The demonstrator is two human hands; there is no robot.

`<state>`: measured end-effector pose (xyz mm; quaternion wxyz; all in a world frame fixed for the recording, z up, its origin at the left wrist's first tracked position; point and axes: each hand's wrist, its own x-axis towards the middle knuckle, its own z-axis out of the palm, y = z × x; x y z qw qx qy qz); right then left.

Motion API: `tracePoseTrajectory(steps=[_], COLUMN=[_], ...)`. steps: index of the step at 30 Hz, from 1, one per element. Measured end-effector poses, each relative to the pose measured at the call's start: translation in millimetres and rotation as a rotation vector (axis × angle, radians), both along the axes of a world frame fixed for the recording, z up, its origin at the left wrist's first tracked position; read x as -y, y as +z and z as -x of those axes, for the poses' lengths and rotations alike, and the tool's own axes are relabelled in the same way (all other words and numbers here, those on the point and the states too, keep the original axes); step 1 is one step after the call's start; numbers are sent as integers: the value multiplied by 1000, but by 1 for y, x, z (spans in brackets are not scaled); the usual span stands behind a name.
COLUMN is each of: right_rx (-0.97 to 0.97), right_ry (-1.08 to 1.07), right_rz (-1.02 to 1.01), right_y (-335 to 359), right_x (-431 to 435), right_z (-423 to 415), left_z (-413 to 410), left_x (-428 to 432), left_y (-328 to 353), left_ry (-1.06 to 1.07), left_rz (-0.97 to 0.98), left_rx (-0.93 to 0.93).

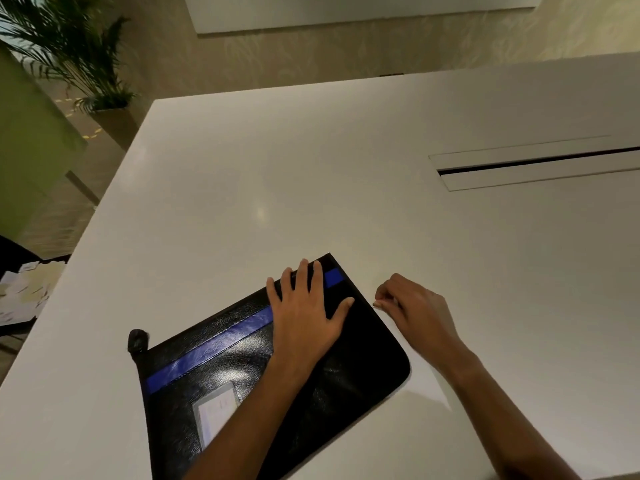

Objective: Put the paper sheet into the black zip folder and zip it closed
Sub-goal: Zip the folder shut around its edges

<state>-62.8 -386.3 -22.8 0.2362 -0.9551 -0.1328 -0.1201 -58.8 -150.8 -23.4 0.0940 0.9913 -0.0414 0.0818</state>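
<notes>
Pinning the black zip folder (242, 368) flat on the desk (311, 185), we spread our left hand (304, 313) open across its far end; our right hand (412, 306), just beside that end, pinched something too small to identify. No paper sheet showed.

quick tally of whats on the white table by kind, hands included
black zip folder: 1
hands: 2, the left hand flat on the folder, the right hand curled on the table beside the folder
loose paper sheets: 0 visible
total: 3
</notes>
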Motion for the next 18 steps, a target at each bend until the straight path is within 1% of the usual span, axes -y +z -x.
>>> tracePoseTrajectory(steps=[6, 18], right_rx=[68, 61], right_ry=[-14, -8], right_rz=[26, 22], right_y=[-13, -8], right_x=[-7, -36], right_z=[-13, -62], left_z=[1, 0], left_x=[-2, -1], left_y=[2, -1], left_ry=[-2, 8], left_rz=[0, 32], left_rx=[16, 45])
